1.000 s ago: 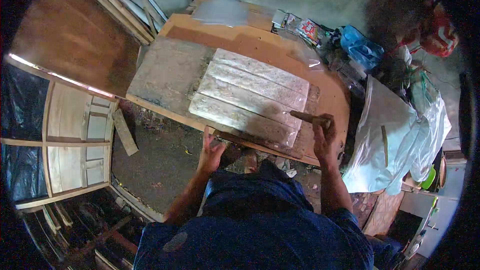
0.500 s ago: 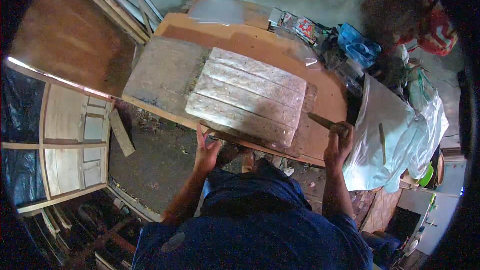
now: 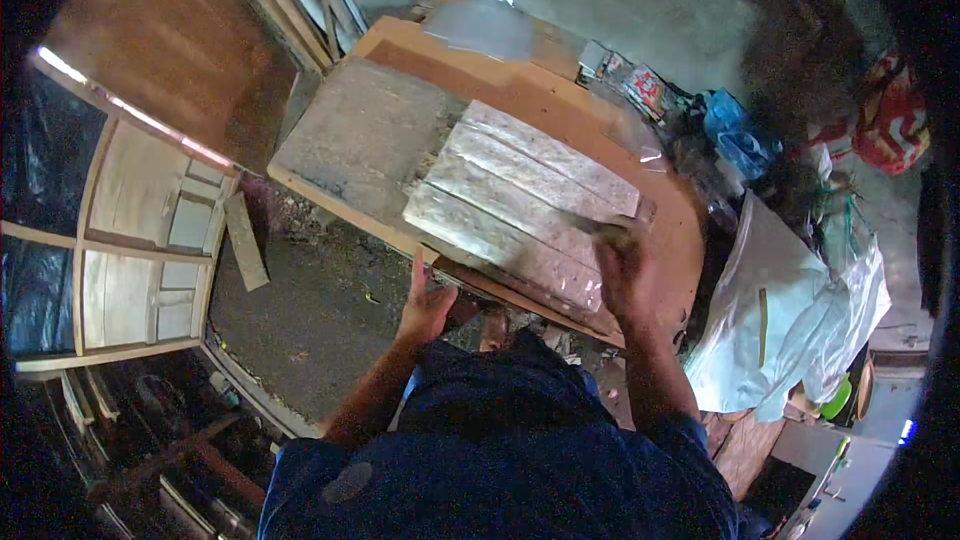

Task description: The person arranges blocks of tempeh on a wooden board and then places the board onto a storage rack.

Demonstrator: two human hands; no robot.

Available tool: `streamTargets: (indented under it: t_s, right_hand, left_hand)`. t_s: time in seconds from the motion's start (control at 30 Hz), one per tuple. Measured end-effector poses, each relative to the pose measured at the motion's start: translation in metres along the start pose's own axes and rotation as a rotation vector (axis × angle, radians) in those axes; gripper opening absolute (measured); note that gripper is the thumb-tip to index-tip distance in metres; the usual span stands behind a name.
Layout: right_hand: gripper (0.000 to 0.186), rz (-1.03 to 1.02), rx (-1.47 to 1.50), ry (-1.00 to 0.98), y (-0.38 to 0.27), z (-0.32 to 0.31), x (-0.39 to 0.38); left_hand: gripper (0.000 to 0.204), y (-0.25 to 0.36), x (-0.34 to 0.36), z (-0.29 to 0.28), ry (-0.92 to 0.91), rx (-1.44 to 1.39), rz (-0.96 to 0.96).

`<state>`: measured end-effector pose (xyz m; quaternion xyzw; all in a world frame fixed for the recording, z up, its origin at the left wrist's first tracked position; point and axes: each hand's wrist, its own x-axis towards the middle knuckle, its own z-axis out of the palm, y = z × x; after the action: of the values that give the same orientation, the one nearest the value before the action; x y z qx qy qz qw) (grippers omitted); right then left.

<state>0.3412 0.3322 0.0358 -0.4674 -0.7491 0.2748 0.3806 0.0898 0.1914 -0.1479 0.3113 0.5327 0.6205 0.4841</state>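
Note:
A pale, speckled rectangular slab (image 3: 520, 172) lies on a worn grey board (image 3: 350, 135), with several long parallel grooves across it. Over the slab's right part, my right hand (image 3: 625, 275) is closed round the handle of a knife (image 3: 588, 225). Motion blurs the blade, which points left over the slab; whether it touches the surface I cannot tell. At the near edge of the table (image 3: 680, 250), by the slab's front left corner, my left hand (image 3: 428, 308) has its thumb and forefinger apart and holds nothing visible.
Plastic sheets (image 3: 485, 30) lie at the table's far edge. Packets (image 3: 640, 85) and a blue plastic bag (image 3: 738, 130) are heaped at the back right. White sheeting (image 3: 755, 310) drapes to the right. A loose plank (image 3: 245, 240) leans near the wooden door panel (image 3: 130, 190) on the left.
My right hand has moved left with the knife, from beside the slab to over its right part. My left hand stays at the table's near edge. The whole view has shifted slightly.

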Motion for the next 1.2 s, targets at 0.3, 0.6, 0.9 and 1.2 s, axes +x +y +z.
streamTargets:
  t_s: [0.3,0.6,0.9,1.2]
  right_hand:
    - [0.022,-0.018,0.092,-0.047,-0.02,0.059,0.038]
    - [0.017,-0.222,0.279,-0.026,-0.037,0.111,0.058]
    - [0.019,-0.276,0.251,-0.041,-0.039,0.137,0.082]
    - [0.011,-0.134,0.501,0.176,-0.029,0.13,0.108]
  left_hand:
    - [0.095,0.012,-0.009,-0.018,0.004,0.075,0.006]
    - [0.097,0.012,-0.016,-0.039,0.032,0.048,-0.055]
    - [0.097,0.029,-0.013,-0.046,0.065,0.116,-0.068]
    - [0.094,0.032,-0.021,-0.041,0.096,-0.003,-0.022]
